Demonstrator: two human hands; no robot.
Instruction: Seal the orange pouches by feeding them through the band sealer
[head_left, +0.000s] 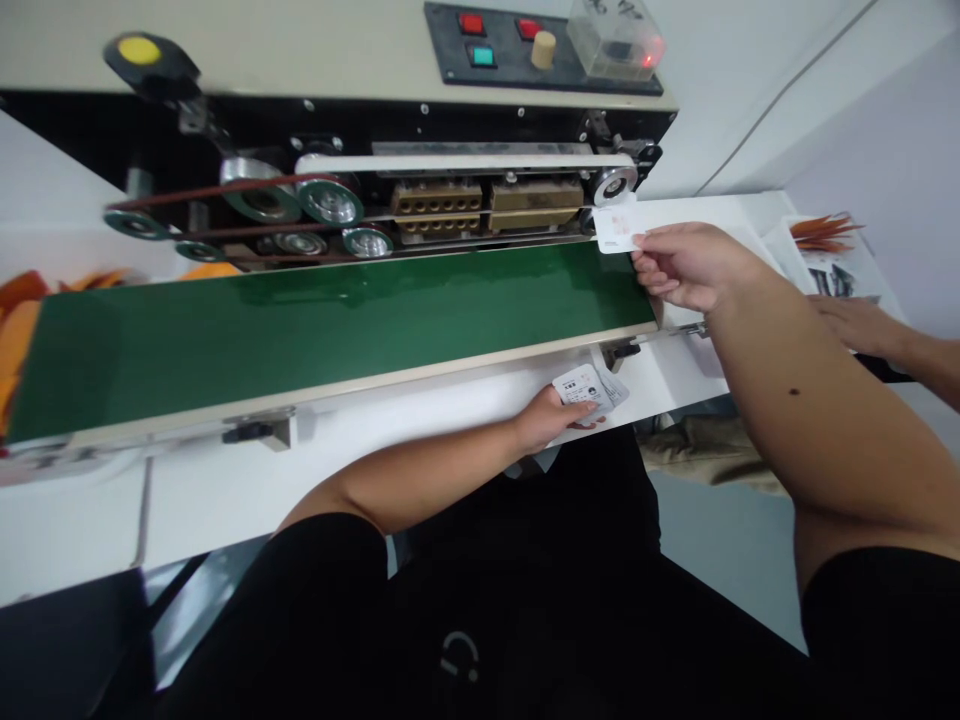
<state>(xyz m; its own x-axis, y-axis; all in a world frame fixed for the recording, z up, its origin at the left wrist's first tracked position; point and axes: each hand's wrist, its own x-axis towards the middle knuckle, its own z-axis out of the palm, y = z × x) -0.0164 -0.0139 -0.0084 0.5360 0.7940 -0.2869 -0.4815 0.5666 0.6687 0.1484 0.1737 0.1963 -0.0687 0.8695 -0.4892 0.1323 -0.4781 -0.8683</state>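
Right hand [688,266] pinches a white sachet [618,228] at the end of a band sealer's belt [465,162].

From where I stand, the sachet juts from that hand's fingertips toward the pulley [613,185], just past the green conveyor [337,335], its long axis crossing the belt line. The left hand [551,420], farther off, grips a small bunch of printed sachets [589,388] over the white counter [225,500]. Another person's hand [855,325] rests beside papers [814,262] to the right.

White work table [210,500]: band sealer [330,205] with green conveyor belt [330,340] along it; printed sheets [825,260] with orange strips at far right.
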